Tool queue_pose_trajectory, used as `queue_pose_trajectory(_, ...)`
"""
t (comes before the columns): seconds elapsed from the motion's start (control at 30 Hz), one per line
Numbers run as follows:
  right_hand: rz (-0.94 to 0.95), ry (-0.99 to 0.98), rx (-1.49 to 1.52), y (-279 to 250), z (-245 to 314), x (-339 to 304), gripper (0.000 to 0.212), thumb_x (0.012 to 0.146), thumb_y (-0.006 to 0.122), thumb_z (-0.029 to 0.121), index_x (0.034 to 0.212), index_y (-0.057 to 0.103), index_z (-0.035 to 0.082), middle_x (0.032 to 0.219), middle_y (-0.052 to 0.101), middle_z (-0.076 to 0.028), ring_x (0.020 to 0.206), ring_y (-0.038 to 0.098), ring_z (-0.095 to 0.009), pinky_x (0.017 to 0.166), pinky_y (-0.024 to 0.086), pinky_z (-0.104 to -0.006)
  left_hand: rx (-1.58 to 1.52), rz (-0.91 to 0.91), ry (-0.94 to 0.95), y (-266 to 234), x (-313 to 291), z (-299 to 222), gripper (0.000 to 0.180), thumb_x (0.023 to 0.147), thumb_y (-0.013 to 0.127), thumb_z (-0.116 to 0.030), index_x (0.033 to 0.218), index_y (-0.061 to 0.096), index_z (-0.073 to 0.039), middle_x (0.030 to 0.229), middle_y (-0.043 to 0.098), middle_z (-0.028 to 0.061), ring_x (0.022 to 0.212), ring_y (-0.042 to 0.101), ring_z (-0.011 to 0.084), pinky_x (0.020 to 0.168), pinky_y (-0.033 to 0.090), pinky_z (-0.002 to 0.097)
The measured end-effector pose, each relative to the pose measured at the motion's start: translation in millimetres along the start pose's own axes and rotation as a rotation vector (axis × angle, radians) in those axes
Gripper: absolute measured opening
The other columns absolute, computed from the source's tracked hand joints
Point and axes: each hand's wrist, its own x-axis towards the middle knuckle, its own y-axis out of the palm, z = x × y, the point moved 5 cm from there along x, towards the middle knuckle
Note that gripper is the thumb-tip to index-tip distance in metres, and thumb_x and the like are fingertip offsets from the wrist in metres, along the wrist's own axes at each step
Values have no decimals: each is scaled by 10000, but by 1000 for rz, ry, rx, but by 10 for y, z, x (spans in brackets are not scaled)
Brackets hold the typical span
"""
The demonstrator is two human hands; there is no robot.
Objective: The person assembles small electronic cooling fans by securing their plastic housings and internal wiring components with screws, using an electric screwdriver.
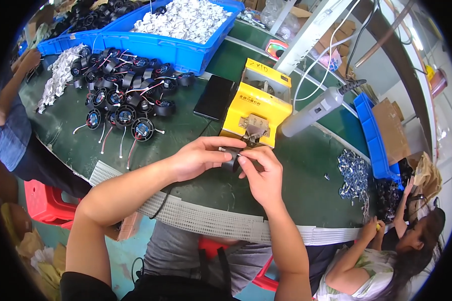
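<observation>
Just in front of the yellow machine point(253, 100), both my hands meet at a small black round motor unit point(230, 161). My left hand point(198, 158) grips it from the left, thumb and fingers closed on its rim. At its right side my right hand point(262, 173) pinches with thumb and forefinger; a tiny light-coloured bit, perhaps a wire end, shows at the fingertips. The unit's face is mostly hidden by my fingers. Similar black round units point(125, 115) with blue circuit boards and thin wires lie heaped to the left.
A blue bin point(155, 47) of white parts stands at the back, beside white pieces point(60, 78). A black phone-like slab point(214, 98) and a grey corded tool point(312, 111) flank the machine. Small blue-and-silver parts point(354, 173) lie right. Co-workers sit at both sides.
</observation>
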Motion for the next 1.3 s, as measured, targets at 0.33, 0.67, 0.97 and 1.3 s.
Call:
queue_pose_trajectory(0.33,-113,-179,130,-188,38,15,253,819,681,-112,1024,557,-31,1048,555,-109,869,672,-184,745,591,-283,-221,-26,147,21,-6,-95,348,964,550,-100,1300,560,-12,1355,549,99,1201,566,203,1010,465,383)
queue_pose_trajectory(0.67,-93,-170,53,-153,68,33,151,806,706,-91,926,637,-28,1029,595,-100,842,663,-157,679,588,-267,-235,-49,193,7,-17,-113,343,973,533,-126,1306,543,-44,1266,598,84,1150,592,185,985,482,367)
queue_pose_trajectory(0.97,-109,-144,233,-149,77,-1,183,866,660,-73,1048,636,-68,959,706,-129,851,702,-177,742,586,-282,-341,-70,199,23,-30,-121,338,984,518,-151,1301,532,-36,1234,609,121,1117,617,230,994,489,418)
queue_pose_trajectory(1.3,-5,-187,-16,-174,146,20,321,788,711,-93,1100,684,-25,1187,595,-125,957,682,-205,837,575,-299,-289,-36,211,28,-27,-101,388,957,548,-174,1323,525,-47,1354,538,120,1215,559,261,1039,445,460)
